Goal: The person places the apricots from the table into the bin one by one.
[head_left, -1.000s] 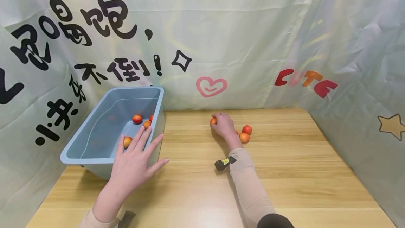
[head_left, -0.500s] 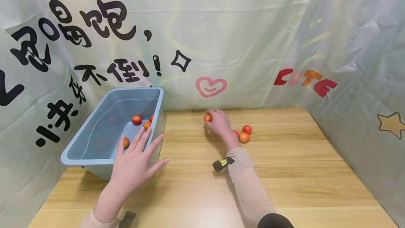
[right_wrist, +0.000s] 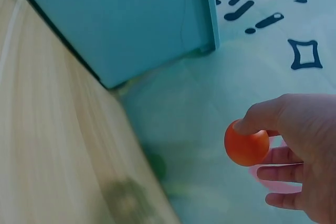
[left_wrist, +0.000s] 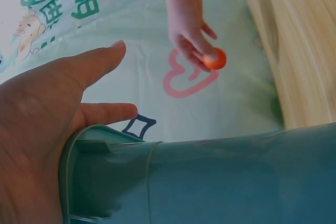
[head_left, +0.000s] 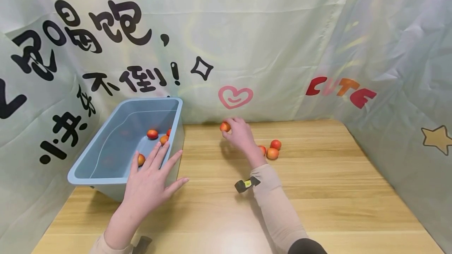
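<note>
My right hand pinches a small orange-red tomato between thumb and fingertips, above the back of the table. The right wrist view shows the same tomato apart from the wood. With fingers spread, my left hand rests over the near right rim of a blue bin. Inside the bin lie several tomatoes, one partly hidden by the left fingers. To the right of my right forearm, a few more tomatoes sit close together on the table, one partly covered by the wrist.
The wooden table ends at a pale printed cloth hanging along the back and sides. The bin's right wall stands between the two hands. A dark strap with a yellow label sits on the right wrist.
My right hand has moved left and toward the back cloth, carrying the pinched tomato away from the others on the table. The left hand has kept its place on the bin.
</note>
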Available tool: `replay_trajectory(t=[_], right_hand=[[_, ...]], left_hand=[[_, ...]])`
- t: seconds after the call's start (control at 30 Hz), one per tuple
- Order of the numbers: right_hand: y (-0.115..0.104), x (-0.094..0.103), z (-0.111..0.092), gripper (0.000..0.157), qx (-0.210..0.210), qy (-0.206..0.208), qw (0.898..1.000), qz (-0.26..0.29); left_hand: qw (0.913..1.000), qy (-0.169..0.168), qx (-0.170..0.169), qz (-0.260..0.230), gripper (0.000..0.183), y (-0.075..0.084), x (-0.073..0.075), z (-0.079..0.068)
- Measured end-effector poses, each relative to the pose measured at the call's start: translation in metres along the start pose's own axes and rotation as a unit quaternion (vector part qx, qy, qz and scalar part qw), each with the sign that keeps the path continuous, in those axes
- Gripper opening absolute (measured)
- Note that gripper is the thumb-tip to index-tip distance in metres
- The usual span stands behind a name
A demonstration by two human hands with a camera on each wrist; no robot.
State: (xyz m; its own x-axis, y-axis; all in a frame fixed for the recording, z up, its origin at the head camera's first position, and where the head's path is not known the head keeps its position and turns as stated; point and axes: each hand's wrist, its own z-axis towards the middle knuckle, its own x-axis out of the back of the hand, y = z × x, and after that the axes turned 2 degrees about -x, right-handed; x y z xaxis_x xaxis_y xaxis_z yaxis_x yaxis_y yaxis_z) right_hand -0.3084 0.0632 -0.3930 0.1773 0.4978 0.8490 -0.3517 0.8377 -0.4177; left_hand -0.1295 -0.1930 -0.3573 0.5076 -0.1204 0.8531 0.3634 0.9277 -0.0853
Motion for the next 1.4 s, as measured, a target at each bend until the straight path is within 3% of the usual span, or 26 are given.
replay_trajectory(t=[0.37,0.7,1.4], right_hand=[[-0.032,0.0,-0.005,0.041,0.068,0.022,0.997,-0.009],[-0.054,-0.002,-0.013,0.042,0.137,0.069,0.988,-0.009],[-0.091,0.002,-0.007,0.043,0.191,0.097,0.977,0.019]], left_hand=[[1.0,0.005,-0.005,0.006,0.073,0.0,0.0,0.001],[0.9999,0.008,-0.006,0.002,0.073,0.0,0.001,0.001],[0.9998,0.016,-0.011,0.008,0.074,-0.001,0.0,0.001]])
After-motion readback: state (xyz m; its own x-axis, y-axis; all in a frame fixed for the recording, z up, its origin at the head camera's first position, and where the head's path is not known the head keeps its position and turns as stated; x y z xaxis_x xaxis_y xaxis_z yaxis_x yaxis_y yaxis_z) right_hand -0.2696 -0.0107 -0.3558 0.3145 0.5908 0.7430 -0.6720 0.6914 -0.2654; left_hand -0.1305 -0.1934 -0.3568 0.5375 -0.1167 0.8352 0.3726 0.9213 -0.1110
